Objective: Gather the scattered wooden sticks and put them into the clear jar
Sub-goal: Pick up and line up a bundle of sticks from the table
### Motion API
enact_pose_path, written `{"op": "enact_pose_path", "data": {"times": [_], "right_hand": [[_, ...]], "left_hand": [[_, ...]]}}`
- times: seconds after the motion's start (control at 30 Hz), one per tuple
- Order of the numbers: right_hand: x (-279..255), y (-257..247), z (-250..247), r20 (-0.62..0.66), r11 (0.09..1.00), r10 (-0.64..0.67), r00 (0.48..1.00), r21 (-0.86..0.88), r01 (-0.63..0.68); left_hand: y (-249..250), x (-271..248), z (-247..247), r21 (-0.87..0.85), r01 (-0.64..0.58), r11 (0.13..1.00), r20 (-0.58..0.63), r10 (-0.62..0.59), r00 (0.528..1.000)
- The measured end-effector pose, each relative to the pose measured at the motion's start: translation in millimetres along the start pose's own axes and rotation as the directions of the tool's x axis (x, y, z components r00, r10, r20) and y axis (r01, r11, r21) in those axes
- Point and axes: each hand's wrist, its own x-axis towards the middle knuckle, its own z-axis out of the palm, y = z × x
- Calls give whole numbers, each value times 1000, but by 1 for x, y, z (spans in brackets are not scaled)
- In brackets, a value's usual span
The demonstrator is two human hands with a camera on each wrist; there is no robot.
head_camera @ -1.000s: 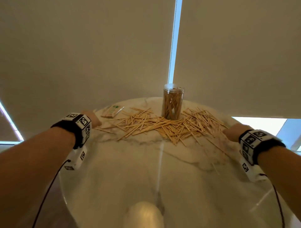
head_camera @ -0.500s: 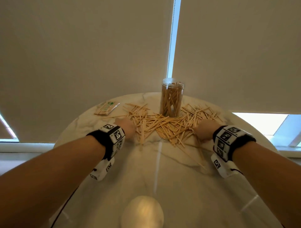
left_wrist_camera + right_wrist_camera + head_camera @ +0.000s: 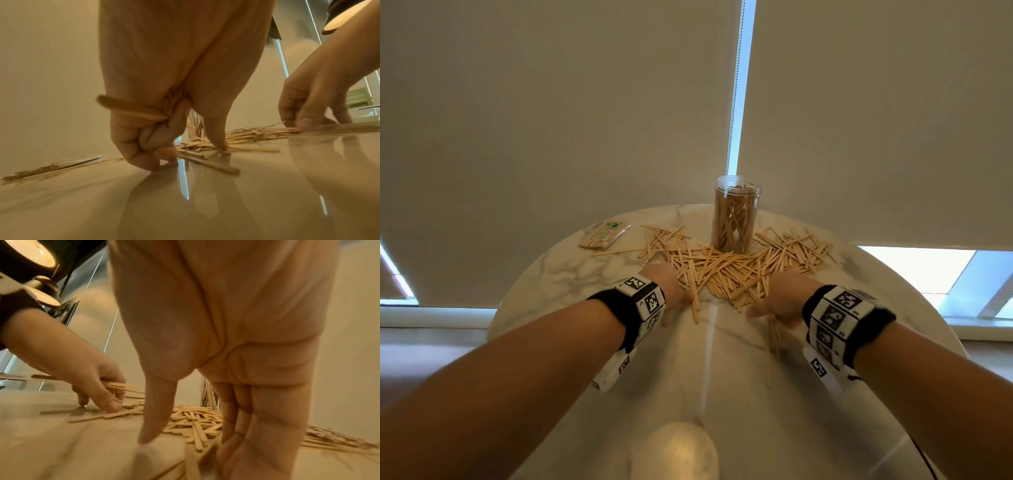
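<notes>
A clear jar point(image 3: 736, 216), holding several upright wooden sticks, stands at the far middle of the round marble table point(image 3: 585, 342). In front of it and to both sides lies a heap of loose wooden sticks point(image 3: 722, 272). My left hand point(image 3: 666, 284) sits at the heap's near left edge; its curled fingers point(image 3: 144, 146) hold a few sticks point(image 3: 131, 108) while the thumb touches the table. My right hand point(image 3: 777, 308) is at the heap's near right edge. Its fingers point(image 3: 236, 418) point down, fairly straight, against loose sticks point(image 3: 197, 426). A few stray sticks point(image 3: 774, 342) lie below it.
A wrapped packet of sticks point(image 3: 604, 236) lies at the table's far left. Closed roller blinds point(image 3: 551, 120) hang right behind the table. A pale rounded shape point(image 3: 674, 452) shows at the near edge. Pendant lamps point(image 3: 345, 14) hang overhead.
Both hands have moved from the table's outer sides inward to the heap, pushing the sticks closer together. The left hand now holds a few sticks.
</notes>
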Motion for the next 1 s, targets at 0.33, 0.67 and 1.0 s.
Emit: {"op": "enact_pose_path", "data": {"times": [0.33,0.67,1.0], "right_hand": [[-23,-7,8,-31,994,-65,997,-85,62],[-31,0,16,-38,979,-64,997,-196,55],[-47,14,19,-21,990,-36,999,-134,33]], "left_hand": [[26,-5,-1,237,-74,969,93,53,994],[28,-12,2,366,-52,929,142,-1,990],[20,-40,-11,387,-111,915,219,26,975]]}}
